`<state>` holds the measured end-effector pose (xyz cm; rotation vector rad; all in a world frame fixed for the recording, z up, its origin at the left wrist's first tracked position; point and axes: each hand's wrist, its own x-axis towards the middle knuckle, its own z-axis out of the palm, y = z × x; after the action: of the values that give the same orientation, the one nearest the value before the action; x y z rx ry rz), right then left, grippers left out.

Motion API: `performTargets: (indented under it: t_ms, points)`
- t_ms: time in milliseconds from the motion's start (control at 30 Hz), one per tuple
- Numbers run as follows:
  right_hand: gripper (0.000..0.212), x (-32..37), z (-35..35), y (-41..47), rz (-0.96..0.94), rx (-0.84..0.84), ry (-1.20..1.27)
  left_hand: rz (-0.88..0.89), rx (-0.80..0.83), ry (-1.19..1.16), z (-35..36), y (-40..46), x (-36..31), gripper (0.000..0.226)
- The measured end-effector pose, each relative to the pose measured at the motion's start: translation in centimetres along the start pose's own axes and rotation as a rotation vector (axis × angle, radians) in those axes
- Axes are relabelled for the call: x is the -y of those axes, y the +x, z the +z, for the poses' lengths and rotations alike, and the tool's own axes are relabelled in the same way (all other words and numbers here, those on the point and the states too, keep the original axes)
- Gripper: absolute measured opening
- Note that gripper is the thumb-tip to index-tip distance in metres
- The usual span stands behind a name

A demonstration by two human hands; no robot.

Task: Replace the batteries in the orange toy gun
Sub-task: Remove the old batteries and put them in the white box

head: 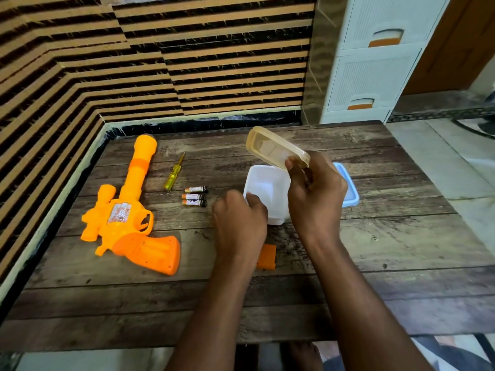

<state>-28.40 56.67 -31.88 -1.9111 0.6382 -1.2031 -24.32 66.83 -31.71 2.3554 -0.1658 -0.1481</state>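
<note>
Beside gun, three batteries.

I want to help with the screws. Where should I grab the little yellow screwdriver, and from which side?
Grab the yellow screwdriver by its thick clear yellow handle, the end nearest you. It lies flat on the table, thin metal tip pointing toward the wall. Probably come from above and pinch the handle's sides: the toy gun lies left, the batteries right.

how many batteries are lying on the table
3, between the screwdriver and the white container: one farthest, one middle, one nearest. More may be hidden.
</note>
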Motion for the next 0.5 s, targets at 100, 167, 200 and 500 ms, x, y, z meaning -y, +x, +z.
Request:
performTargets:
  t_ms: [100,167,200,500]
  points:
    - [0.01,-0.2,0.0,0.0,-0.029,0.007,-0.006,0.038,0.013,0.066,0.1,-0.4,-0.2,0.034]
    - [0.018,-0.3,-0.1,0.0,-0.036,0.006,0.012,0.05,0.017,0.093,0.1,-0.4,-0.4,0.039]
    - [0.022,-0.3,-0.1,0.0,-0.038,0.005,0.023,0.057,0.011,0.096,0.1,-0.3,-0.3,0.042]
    - [0.026,0.5,0.0,-0.3,-0.165,0.091,-0.045,0.344,-0.241,0.239,-3.4,3.0,2.9,0.022]
